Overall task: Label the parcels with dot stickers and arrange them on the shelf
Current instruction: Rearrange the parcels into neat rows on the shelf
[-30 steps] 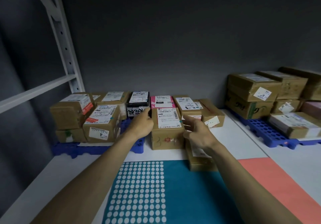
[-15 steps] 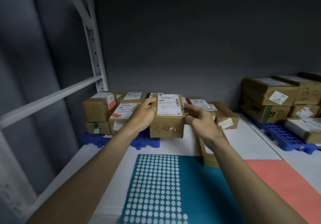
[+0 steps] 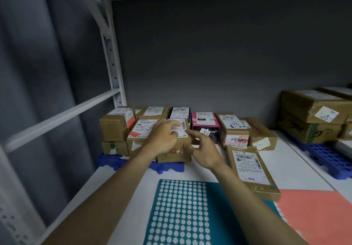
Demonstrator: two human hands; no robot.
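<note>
Two hands on one small brown parcel (image 3: 176, 149) at the front edge of the left blue pallet (image 3: 114, 162). Left hand (image 3: 163, 140) laid over the parcel's top and its white shipping label (image 3: 181, 128), fingers curled down onto the label; right hand (image 3: 202, 147) against the parcel's right side, forefinger stretched to the label's corner, thumb near the front face, other fingers loosely bent. Hard to tell whether the right hand truly pinches the box or only touches it. Parcel upright and level, long axis running away from the camera toward the back wall, short front face with a red mark turned to the camera. Touching on its left, another brown parcel with a red-striped label (image 3: 141, 130); just beside on its right, a pink-and-black box (image 3: 204, 124). Farther right, standing on the white shelf surface (image 3: 297, 164), a flat brown parcel (image 3: 251, 170), long axis also front to back, label up. Nearer the camera, a teal sheet of white dot stickers (image 3: 181, 212), and a salmon sheet (image 3: 320, 216) to its right. Several larger boxes (image 3: 312, 115) stacked on a second blue pallet (image 3: 323, 157) at far right.
</note>
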